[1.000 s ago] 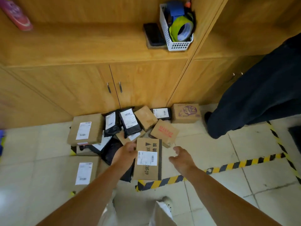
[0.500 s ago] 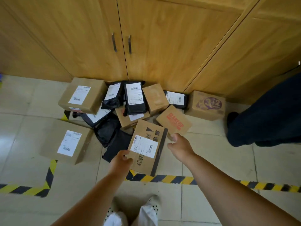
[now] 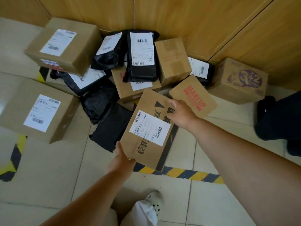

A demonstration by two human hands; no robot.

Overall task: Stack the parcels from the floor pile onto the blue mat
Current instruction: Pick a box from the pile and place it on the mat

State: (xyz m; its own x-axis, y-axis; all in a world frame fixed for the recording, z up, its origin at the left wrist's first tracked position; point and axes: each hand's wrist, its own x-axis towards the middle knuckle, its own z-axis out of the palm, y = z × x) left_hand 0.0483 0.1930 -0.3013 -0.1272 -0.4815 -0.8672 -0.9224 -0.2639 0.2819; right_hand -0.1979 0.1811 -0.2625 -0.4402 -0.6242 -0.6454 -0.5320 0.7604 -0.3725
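You stood on a floor of pale, shiny tiles [image 3: 53, 168] with a strip of yellow and black tape [image 3: 187, 174] stuck across it. Wooden cupboard doors [image 3: 179, 18] ran along the far edge of the floor. The pile of parcels [image 3: 140, 62] lay on the tiles against those doors: brown cardboard boxes with hard corners and soft, crinkly black plastic bags, many with white paper labels. One small box had red MAKEUP letters [image 3: 194, 98]. A box with a purple picture [image 3: 241, 80] sat at the right end of the pile.

The flat cardboard box [image 3: 149, 129] with the white label and big black letters was at the near edge of the pile, tilted, with its near corner above the tape. Your left hand [image 3: 123, 158] held its near left corner, fingers under the edge. Your right hand [image 3: 180, 114] gripped its far right edge, thumb on top. Both arms reached out long and bare.

A dark trouser leg [image 3: 280, 121] stood on the right.
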